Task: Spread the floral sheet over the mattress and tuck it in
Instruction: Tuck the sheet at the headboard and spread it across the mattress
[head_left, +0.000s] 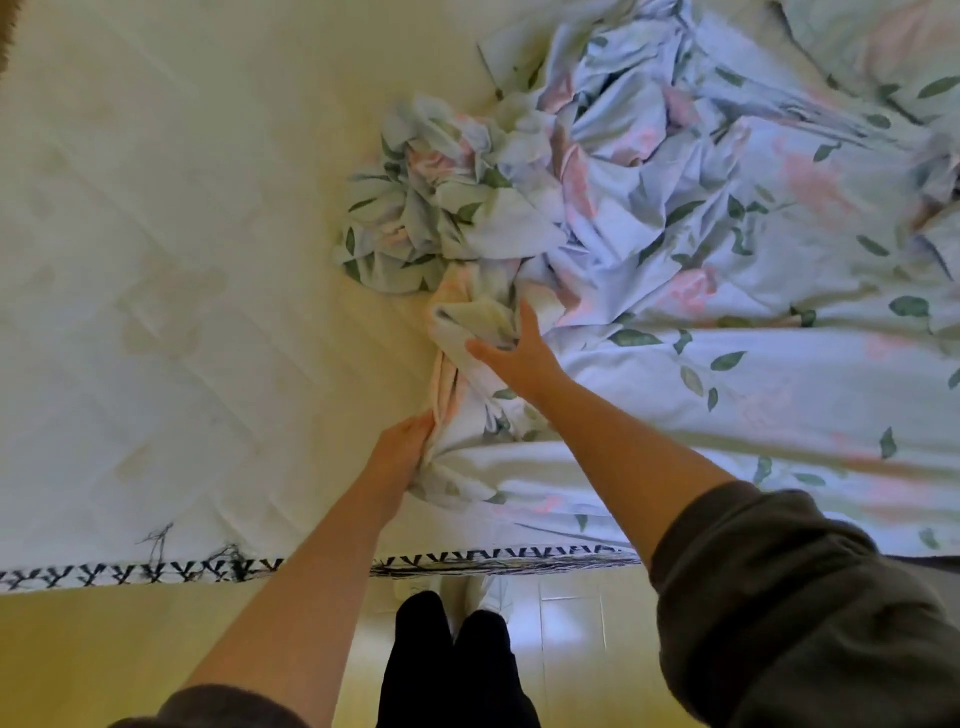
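Closest in, a dark right sleeve (779, 597) is seen pushed up the forearm at the lower right. A left sleeve (218, 706) is only just caught at the bottom edge. Between the two arms, dark-clad legs (452, 665) are planted on a pale tiled floor (571, 623), right up against the bed.

The mattress (156, 260) is laid bare across the whole left half. It is cream and quilted in diagonal lines, and its near edge is trimmed with dark cross stitching (130, 574) that is frayed in one spot.

The sheet (727, 364), pale blue with pink blooms and green leaves, is heaped on the right half. It is smoother near the front, where the mattress's near edge is reached. Further back it is badly crumpled, and a tight wad is bunched up at mid-bed.

A gathered rope of sheet is held between both hands. The left hand (402, 441) is closed round its lower end, fingers curled into the folds, just in from the near edge. The right hand (519, 348) is stretched further in. A rolled fold is gripped there, with the thumb out to the left and the fingers wrapped behind the cloth. Both arms are extended over the bed and well apart at the elbows.
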